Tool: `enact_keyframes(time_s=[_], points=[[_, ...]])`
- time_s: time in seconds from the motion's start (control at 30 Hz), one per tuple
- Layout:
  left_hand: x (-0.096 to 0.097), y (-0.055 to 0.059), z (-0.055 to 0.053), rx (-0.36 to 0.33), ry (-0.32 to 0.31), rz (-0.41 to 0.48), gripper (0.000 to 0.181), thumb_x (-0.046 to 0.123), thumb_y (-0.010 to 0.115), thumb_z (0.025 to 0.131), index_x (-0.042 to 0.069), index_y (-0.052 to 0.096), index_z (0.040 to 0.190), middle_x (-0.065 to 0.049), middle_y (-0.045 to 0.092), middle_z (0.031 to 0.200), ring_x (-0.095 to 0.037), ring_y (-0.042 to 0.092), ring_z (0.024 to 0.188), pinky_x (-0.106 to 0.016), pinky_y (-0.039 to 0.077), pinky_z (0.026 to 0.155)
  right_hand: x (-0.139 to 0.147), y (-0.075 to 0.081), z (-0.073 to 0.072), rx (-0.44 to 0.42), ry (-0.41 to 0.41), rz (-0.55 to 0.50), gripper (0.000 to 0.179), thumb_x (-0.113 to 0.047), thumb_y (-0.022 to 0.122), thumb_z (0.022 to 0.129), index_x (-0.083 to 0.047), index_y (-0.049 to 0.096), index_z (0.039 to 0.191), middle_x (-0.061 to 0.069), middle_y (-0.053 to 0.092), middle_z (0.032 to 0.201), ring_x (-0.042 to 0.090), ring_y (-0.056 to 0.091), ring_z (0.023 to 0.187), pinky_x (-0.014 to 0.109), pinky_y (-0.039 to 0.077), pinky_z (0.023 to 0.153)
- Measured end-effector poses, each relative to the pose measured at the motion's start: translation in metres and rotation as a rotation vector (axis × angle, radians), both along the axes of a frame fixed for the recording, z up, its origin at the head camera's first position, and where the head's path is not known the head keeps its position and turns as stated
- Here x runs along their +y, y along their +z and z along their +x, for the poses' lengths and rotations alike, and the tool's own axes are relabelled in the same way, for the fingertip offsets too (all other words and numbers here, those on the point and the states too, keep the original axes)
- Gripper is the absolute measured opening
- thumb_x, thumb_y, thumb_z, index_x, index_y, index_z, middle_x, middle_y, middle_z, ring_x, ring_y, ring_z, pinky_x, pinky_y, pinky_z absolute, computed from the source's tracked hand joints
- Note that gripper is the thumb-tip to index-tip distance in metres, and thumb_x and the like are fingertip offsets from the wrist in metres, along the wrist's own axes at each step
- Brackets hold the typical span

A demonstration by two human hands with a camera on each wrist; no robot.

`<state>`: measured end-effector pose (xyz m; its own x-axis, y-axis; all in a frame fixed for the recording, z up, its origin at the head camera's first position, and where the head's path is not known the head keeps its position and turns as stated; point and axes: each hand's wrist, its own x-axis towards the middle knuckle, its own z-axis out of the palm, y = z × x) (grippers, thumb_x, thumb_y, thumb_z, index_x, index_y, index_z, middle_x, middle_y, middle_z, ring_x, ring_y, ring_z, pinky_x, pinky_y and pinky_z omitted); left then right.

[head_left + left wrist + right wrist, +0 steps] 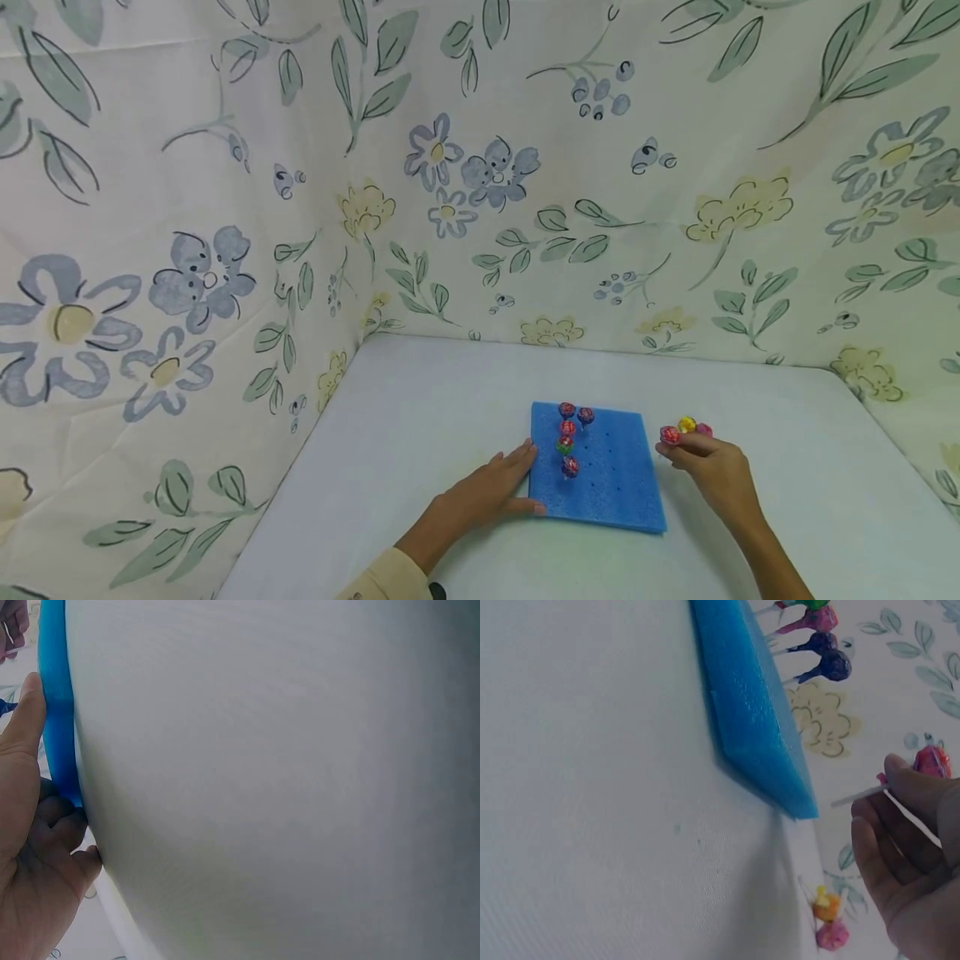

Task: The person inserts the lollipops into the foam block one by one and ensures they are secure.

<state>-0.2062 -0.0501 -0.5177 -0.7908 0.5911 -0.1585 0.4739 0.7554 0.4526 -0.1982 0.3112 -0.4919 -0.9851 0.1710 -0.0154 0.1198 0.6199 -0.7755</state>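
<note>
A blue foam board (622, 496) with small holes lies on the table. Several wrapped lollipops (567, 427) stand in it by their sticks, mostly toward its left and back. At the board's front left corner, my left hand (487, 490) rests with its fingers along the left edge and its thumb on the front edge. Right of the board, my right hand (720, 475) pinches a red lollipop (670, 435) between thumb and fingers. Its white stick points toward the board in the right wrist view. The left wrist view shows mostly tabletop, beside the board's blue side (58, 705).
Beyond my right hand lie a yellow lollipop (687, 424) and a pink lollipop (703, 430), partly hidden by that hand. The white tabletop (420, 400) runs back to a floral cloth (525, 267), which also hangs along the left and right.
</note>
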Motion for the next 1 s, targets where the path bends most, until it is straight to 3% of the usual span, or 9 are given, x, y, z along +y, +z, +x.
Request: enact_keyframes(time_s=[0.17,0.43,0.67,0.8,1.0], points=[[0.000,0.001,-0.001,0.006,-0.007,0.004,0.095,0.066,0.061,0.098,0.014,0.026,0.170,-0.001,0.023,0.177,-0.034,0.033,0.159,-0.049,0.036,0.126,-0.013,-0.003,-0.001,0.038,0.019,-0.014,0.042,-0.041,0.074,0.101,-0.002,0.081,0.117,0.011,0.081,0.108,0.020,0.074,0.097,0.015,0.055,0.076],[0.000,0.003,0.000,0.004,-0.006,0.003,0.095,0.066,0.061,0.098,0.014,0.026,0.170,-0.002,0.023,0.177,-0.030,0.031,0.160,-0.048,0.034,0.127,-0.034,-0.006,-0.006,0.075,0.057,-0.032,0.035,-0.034,0.076,0.101,-0.003,0.081,0.117,0.014,0.080,0.115,0.032,0.074,0.110,0.017,0.058,0.083],[0.000,0.004,0.000,-0.016,0.007,0.006,0.096,0.066,0.062,0.098,0.015,0.025,0.170,-0.001,0.022,0.177,-0.035,0.032,0.159,-0.049,0.036,0.126,-0.051,-0.010,-0.013,0.059,0.078,-0.063,0.031,-0.029,0.075,0.102,-0.004,0.081,0.117,0.015,0.079,0.119,0.037,0.071,0.118,0.038,0.063,0.094],[0.001,0.005,0.000,-0.014,0.010,-0.001,0.096,0.066,0.062,0.097,0.015,0.026,0.170,0.000,0.023,0.177,-0.038,0.034,0.158,-0.049,0.038,0.125,-0.058,-0.011,-0.016,0.050,0.081,-0.064,0.032,-0.030,0.075,0.101,-0.003,0.081,0.118,0.015,0.079,0.117,0.035,0.072,0.115,0.037,0.064,0.091],[0.001,0.003,0.000,-0.005,0.011,-0.008,0.096,0.067,0.063,0.097,0.016,0.027,0.170,0.001,0.024,0.177,-0.037,0.035,0.157,-0.049,0.039,0.124,-0.067,-0.014,-0.022,0.074,0.110,-0.047,0.032,-0.032,0.076,0.100,-0.004,0.082,0.115,0.013,0.080,0.113,0.030,0.072,0.107,0.022,0.058,0.081]])
